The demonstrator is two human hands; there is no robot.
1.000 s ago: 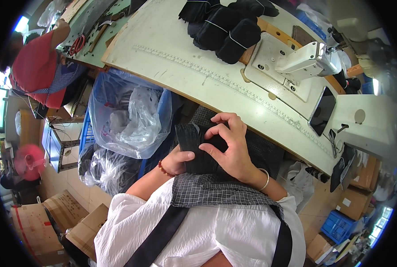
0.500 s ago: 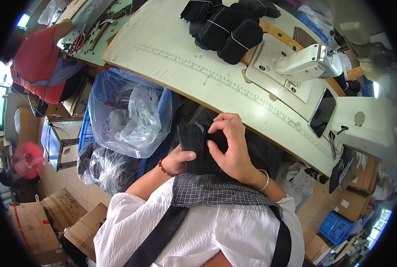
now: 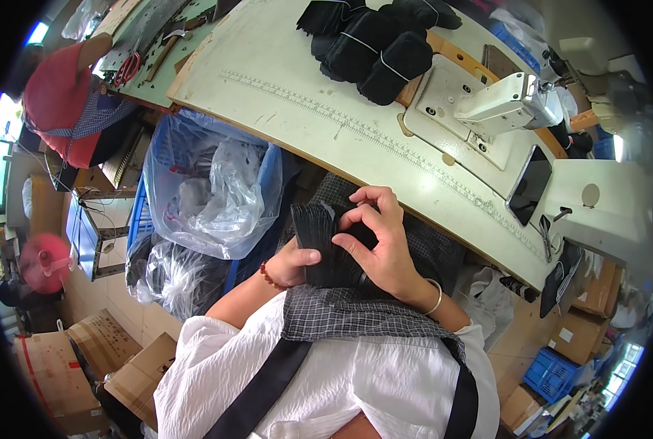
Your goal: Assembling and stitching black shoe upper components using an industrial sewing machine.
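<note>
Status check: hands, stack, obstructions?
Left hand gripping black stack. Right hand at its right side, fingers curled, grip unclear. White table close beyond.

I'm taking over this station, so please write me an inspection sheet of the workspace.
Surface: white table with printed ruler markings and small scuffs; bears a white sewing machine and black rectangular phone.
Things in use: layered stack of thin black pieces, fabric-like; tied black bundles lie on the table.
Clutter: crumpled clear plastic in a lined blue plastic crate; brown cardboard boxes at lower left.
Hands: left hand holds the stack; right hand is curled at it, grip unclear.
Cables: thin dark wires at left; connections unclear.
Surroundings: person in red top; round pink fan.
</note>
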